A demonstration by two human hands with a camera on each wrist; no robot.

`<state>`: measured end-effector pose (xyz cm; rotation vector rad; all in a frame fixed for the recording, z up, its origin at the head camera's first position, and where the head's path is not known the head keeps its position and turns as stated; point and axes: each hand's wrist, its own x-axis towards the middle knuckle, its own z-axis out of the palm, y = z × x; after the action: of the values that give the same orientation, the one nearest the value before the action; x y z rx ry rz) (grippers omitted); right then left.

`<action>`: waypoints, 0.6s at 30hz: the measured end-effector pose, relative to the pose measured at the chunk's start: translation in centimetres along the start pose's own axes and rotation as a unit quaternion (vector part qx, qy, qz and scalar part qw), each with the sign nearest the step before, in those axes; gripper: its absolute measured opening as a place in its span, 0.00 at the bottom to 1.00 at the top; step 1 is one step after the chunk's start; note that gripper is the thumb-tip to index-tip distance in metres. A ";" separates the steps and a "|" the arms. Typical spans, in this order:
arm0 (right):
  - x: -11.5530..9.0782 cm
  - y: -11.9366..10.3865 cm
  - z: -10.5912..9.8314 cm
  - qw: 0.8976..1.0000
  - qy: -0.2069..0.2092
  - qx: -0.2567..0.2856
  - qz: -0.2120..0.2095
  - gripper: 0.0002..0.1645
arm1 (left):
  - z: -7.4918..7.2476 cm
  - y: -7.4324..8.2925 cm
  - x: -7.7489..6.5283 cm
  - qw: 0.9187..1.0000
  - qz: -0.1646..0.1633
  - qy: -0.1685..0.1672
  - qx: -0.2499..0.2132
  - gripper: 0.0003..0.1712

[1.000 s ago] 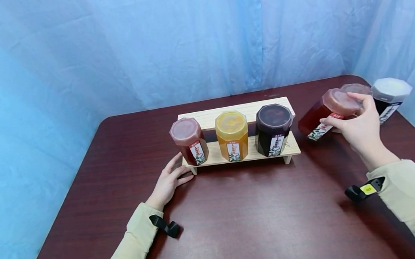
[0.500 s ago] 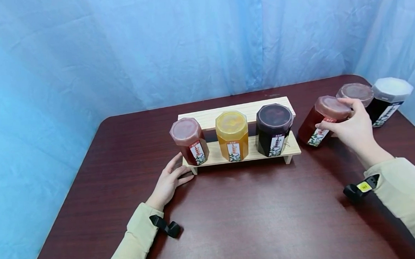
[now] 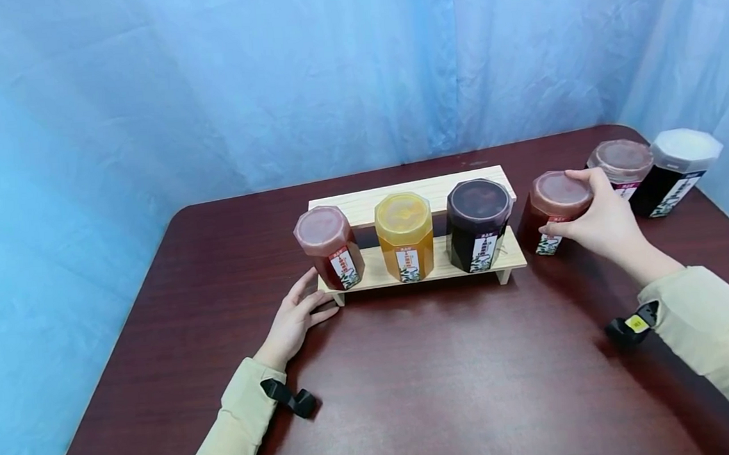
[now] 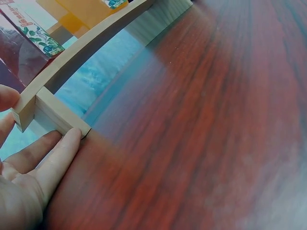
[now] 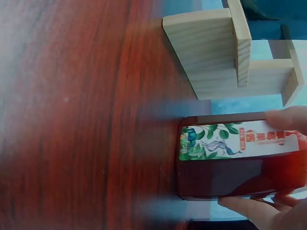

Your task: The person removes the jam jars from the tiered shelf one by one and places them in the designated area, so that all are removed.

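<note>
My right hand [image 3: 611, 219] grips a red octagonal jar [image 3: 548, 206] near its lid, thumb at the front, fingers behind. The jar stands nearly upright beside the right end of a two-tier wooden rack [image 3: 443, 268]. In the right wrist view, the red jar's [image 5: 220, 177] base is right at the tabletop. At the rack's left end, my left hand [image 3: 292, 322] rests with extended fingers; the left wrist view shows fingertips touching the rack's leg [image 4: 62, 112]. On the lower tier sit a red jar [image 3: 335, 257], a yellow jar [image 3: 405, 235] and a dark jar [image 3: 478, 224].
Behind my right hand stand a jar with a pinkish lid [image 3: 620, 160] and a black jar with a white lid [image 3: 674, 174]. A blue curtain [image 3: 268, 87] hangs behind the dark red table [image 3: 412, 391]. The rack's upper tier [image 3: 363, 203] is bare wood.
My right hand has carried the red jar leftward toward the rack, and the jar has gone from tilted to nearly upright. The left hand has stayed at the rack's end.
</note>
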<state>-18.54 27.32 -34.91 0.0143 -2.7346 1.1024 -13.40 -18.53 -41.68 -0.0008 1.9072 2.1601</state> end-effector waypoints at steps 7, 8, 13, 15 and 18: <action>-0.1 0.1 -0.6 0.999 -0.039 -0.027 -0.012 0.56 | 0.0 0.0 -0.1 1.000 0.004 -0.002 0.002 0.34; -0.1 0.1 -0.8 0.998 -0.045 -0.036 -0.015 0.56 | 0.0 0.0 -0.1 1.000 0.004 -0.003 0.003 0.34; -0.1 0.0 -1.7 0.993 -0.059 -0.087 -0.044 0.54 | 0.0 0.0 -0.2 1.000 0.005 -0.003 0.003 0.34; -0.1 0.0 -1.9 0.991 -0.051 -0.102 -0.064 0.53 | 0.1 0.0 -0.2 1.000 0.005 0.000 0.001 0.34; -0.2 0.0 -2.1 0.989 -0.036 -0.116 -0.089 0.51 | 0.1 0.1 -0.1 1.000 0.004 0.000 0.004 0.34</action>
<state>-18.01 28.73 -33.44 0.2635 -2.8409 0.7472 -13.29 -18.49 -41.60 0.0070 1.9189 2.1584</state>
